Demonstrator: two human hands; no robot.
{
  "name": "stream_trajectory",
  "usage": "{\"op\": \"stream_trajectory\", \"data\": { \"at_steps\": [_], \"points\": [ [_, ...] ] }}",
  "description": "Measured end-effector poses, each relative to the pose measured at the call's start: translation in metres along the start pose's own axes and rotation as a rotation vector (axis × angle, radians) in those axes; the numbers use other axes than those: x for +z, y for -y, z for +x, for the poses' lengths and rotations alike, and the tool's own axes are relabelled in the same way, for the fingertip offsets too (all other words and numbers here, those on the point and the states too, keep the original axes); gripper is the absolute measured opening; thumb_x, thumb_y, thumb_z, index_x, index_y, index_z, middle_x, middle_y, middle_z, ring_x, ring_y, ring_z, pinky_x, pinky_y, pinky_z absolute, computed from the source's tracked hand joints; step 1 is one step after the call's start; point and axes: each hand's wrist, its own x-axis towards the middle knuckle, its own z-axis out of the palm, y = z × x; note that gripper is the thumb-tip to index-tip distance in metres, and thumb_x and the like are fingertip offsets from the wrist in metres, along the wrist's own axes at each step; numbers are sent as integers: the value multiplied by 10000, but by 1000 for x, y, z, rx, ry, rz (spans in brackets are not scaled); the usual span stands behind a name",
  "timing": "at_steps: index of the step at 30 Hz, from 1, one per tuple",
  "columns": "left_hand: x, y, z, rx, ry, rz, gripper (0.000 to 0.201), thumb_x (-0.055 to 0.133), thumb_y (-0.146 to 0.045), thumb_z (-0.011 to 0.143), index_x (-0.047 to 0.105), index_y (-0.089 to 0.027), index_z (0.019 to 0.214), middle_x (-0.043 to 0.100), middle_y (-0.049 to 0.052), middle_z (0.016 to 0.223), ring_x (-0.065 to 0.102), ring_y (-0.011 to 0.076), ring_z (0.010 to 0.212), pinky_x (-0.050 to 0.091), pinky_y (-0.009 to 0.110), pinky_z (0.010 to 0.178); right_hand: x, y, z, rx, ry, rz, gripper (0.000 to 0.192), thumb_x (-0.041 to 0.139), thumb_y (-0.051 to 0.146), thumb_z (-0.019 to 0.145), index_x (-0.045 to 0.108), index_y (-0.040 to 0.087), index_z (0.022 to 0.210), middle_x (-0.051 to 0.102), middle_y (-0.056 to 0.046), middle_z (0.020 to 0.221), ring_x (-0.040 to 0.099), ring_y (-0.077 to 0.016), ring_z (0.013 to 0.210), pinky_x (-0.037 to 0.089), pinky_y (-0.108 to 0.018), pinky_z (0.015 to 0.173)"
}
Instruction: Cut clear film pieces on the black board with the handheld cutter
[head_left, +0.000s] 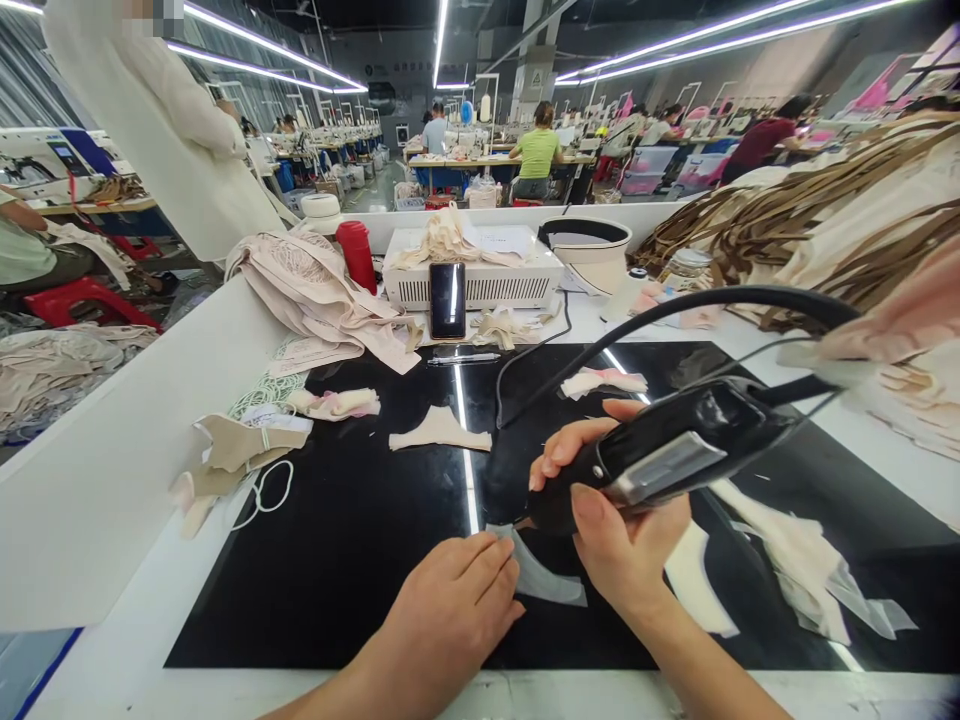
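My left hand (457,610) rests on the black work mat with its fingers pressed together, pinning the left end of a translucent curved fabric piece (551,578). Wrapped around a black corded handheld tool (675,440) with a silver lever is my right hand (626,540). The tool's head is close to that fabric piece, just right of my left fingers; its tip is hard to make out. A cream curved fabric piece (697,575) lies partly behind my right wrist. Farther up the mat lies a small beige fabric piece (441,428).
Another person's blurred hand (892,310) is by the tool's thick cable (720,297) at right. Behind the black mat (300,590) stand a phone (448,300), a vented white box (480,278) and a red bottle (355,257). Fabric scraps (817,570) lie at right.
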Motion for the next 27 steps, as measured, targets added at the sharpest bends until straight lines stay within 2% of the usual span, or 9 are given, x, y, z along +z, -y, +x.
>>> {"op": "stream_trajectory", "data": {
  "at_steps": [6, 14, 27],
  "points": [
    [-1, 0, 1, 4, -13, -1, 366, 347, -251, 1100, 685, -111, 1087, 755, 27, 1120, 686, 152, 1077, 557, 285, 933, 2, 1, 0, 8, -18, -2, 470, 768, 286, 868, 526, 286, 1271, 621, 3, 878, 631, -137, 660, 562, -287, 561],
    [0, 0, 1, -7, -21, -22, 372, 343, -254, 1099, 688, -117, 1087, 760, 43, 1121, 701, 167, 1059, 575, 301, 882, 3, 2, 2, 37, -48, -26, 411, 729, 243, 895, 528, 286, 1251, 630, 18, 849, 634, -132, 632, 556, -289, 563],
    [-1, 0, 3, -9, -42, -25, 371, 350, -263, 1099, 685, -106, 1086, 758, 42, 1120, 696, 160, 1059, 575, 295, 897, 10, -3, 1, 44, -21, 17, 482, 745, 314, 882, 487, 284, 1288, 618, 16, 867, 618, -138, 634, 546, -298, 555]
  ]
}}
